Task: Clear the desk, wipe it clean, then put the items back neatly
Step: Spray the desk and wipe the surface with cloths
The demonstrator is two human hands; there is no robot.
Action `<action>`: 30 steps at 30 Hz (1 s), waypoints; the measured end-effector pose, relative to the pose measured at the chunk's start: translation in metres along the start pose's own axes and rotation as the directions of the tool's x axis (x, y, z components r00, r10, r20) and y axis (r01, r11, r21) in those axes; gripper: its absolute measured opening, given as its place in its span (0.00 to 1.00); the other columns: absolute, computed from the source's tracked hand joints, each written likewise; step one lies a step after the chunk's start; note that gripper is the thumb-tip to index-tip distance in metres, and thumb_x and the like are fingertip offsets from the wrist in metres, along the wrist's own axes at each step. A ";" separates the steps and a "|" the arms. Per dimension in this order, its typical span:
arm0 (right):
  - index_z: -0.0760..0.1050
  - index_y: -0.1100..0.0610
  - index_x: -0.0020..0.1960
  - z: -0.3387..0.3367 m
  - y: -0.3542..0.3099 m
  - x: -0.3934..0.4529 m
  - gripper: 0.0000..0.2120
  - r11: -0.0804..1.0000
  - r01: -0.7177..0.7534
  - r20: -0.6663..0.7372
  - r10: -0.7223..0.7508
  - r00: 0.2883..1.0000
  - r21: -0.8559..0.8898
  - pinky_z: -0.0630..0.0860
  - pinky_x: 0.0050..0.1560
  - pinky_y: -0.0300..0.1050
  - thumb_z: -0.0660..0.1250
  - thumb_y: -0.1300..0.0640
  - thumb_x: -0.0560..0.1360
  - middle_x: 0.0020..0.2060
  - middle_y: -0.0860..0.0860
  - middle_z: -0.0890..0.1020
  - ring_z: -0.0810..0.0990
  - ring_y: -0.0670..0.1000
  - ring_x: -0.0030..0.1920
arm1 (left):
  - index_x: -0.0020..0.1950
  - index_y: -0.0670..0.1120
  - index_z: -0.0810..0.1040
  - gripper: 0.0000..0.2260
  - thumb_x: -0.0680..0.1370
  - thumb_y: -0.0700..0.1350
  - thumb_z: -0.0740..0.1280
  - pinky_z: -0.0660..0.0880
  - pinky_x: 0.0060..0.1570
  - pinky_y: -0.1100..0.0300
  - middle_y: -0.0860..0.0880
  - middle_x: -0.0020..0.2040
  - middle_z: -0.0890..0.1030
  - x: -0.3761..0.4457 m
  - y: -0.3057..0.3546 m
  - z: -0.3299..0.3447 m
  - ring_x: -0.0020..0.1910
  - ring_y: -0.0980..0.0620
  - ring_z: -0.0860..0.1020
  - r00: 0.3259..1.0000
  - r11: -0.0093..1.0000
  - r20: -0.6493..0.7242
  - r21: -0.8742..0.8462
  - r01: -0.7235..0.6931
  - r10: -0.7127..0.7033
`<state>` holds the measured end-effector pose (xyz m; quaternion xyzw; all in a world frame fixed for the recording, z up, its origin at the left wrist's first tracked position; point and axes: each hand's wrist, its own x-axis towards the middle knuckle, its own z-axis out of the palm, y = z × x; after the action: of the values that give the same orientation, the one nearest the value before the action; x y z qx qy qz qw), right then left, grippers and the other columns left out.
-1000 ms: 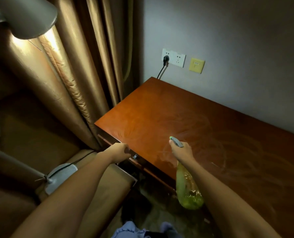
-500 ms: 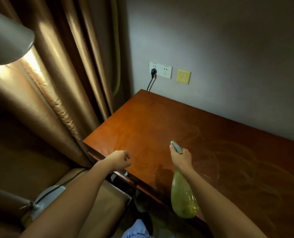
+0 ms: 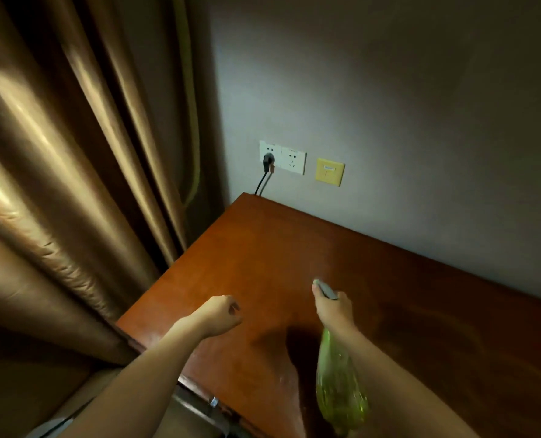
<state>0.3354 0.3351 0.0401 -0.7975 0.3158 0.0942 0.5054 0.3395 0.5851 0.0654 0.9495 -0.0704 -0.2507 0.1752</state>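
Note:
A reddish-brown wooden desk fills the lower right, its top bare and faintly streaked. My right hand grips the grey head of a green translucent spray bottle, nozzle pointing away over the desk, with the bottle's body hanging down under my wrist. My left hand hovers over the desk's near-left part with its fingers curled and nothing in it.
Tan curtains hang along the left, close to the desk's left edge. On the wall behind are a white socket with a black plug in it and a yellow plate. A drawer handle shows under the front edge.
The view has tilted up and the lamp has left the frame. My left hand has moved from the desk's front edge to above its top. The right hand keeps the bottle.

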 end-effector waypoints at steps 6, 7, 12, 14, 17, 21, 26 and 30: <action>0.74 0.61 0.53 0.013 -0.013 0.048 0.25 0.988 -0.151 -0.025 0.152 0.988 0.028 0.76 0.40 0.46 0.64 0.39 0.74 0.43 0.55 0.81 0.79 0.51 0.38 | 0.66 0.47 0.72 0.16 0.79 0.48 0.62 0.70 0.48 0.65 0.49 0.59 0.77 0.046 -0.011 -0.013 0.55 0.52 0.76 0.999 0.999 0.039 -0.037 -0.001 0.003; 0.75 0.62 0.54 0.011 -0.018 0.052 0.24 0.987 -0.146 -0.021 0.148 0.989 0.071 0.75 0.40 0.44 0.65 0.40 0.74 0.44 0.55 0.81 0.79 0.51 0.39 | 0.66 0.46 0.72 0.16 0.79 0.48 0.62 0.70 0.47 0.65 0.49 0.59 0.76 0.053 -0.012 -0.015 0.54 0.52 0.75 0.999 0.999 0.039 -0.032 -0.006 0.007; 0.77 0.58 0.51 0.007 -0.037 0.074 0.14 0.979 -0.029 -0.028 0.035 0.999 0.204 0.70 0.34 0.38 0.65 0.47 0.77 0.35 0.50 0.78 0.76 0.47 0.34 | 0.59 0.46 0.76 0.11 0.80 0.46 0.60 0.69 0.44 0.65 0.49 0.56 0.78 0.083 -0.009 -0.012 0.51 0.52 0.77 0.995 0.997 0.079 -0.054 -0.052 0.057; 0.77 0.49 0.50 0.010 -0.047 0.082 0.10 0.994 -0.027 -0.051 0.033 0.998 0.110 0.69 0.31 0.40 0.61 0.44 0.78 0.32 0.51 0.76 0.74 0.49 0.31 | 0.58 0.47 0.77 0.10 0.80 0.47 0.60 0.70 0.46 0.64 0.49 0.56 0.79 0.093 -0.006 -0.009 0.53 0.52 0.77 0.990 0.995 0.111 -0.052 -0.081 0.086; 0.72 0.55 0.37 0.002 -0.056 0.092 0.23 0.986 -0.148 -0.180 0.134 0.975 -0.070 0.63 0.26 0.39 0.54 0.38 0.79 0.29 0.50 0.73 0.70 0.48 0.26 | 0.58 0.48 0.77 0.10 0.80 0.49 0.61 0.73 0.49 0.64 0.52 0.55 0.78 0.107 -0.003 -0.011 0.50 0.55 0.76 0.986 0.992 0.128 -0.081 -0.096 0.106; 0.75 0.59 0.41 -0.012 -0.046 0.106 0.24 0.984 -0.157 -0.153 0.168 0.974 0.082 0.75 0.41 0.44 0.60 0.37 0.76 0.37 0.52 0.79 0.78 0.51 0.36 | 0.57 0.47 0.77 0.11 0.80 0.50 0.62 0.71 0.43 0.64 0.52 0.51 0.78 0.125 0.000 -0.014 0.48 0.54 0.77 0.983 0.991 0.142 -0.082 -0.103 0.114; 0.74 0.57 0.43 -0.030 -0.038 0.100 0.17 0.975 -0.067 -0.216 0.113 0.970 0.211 0.71 0.36 0.43 0.62 0.43 0.78 0.36 0.54 0.78 0.76 0.51 0.36 | 0.62 0.46 0.76 0.13 0.80 0.49 0.62 0.73 0.49 0.63 0.48 0.58 0.78 0.140 0.017 -0.013 0.54 0.52 0.77 0.975 0.990 0.184 -0.078 -0.113 0.126; 0.72 0.55 0.41 -0.037 -0.023 0.087 0.18 0.962 -0.273 -0.228 0.273 0.935 0.031 0.70 0.32 0.44 0.57 0.41 0.78 0.34 0.52 0.77 0.75 0.50 0.31 | 0.61 0.45 0.76 0.13 0.81 0.49 0.61 0.71 0.41 0.65 0.49 0.52 0.77 0.142 0.037 -0.006 0.48 0.52 0.76 0.962 0.986 0.220 -0.060 -0.153 0.162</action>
<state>0.4107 0.2740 0.0343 -0.7517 0.4797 0.0704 0.4471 0.4634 0.5209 0.0205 0.9025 -0.1597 -0.3430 0.2056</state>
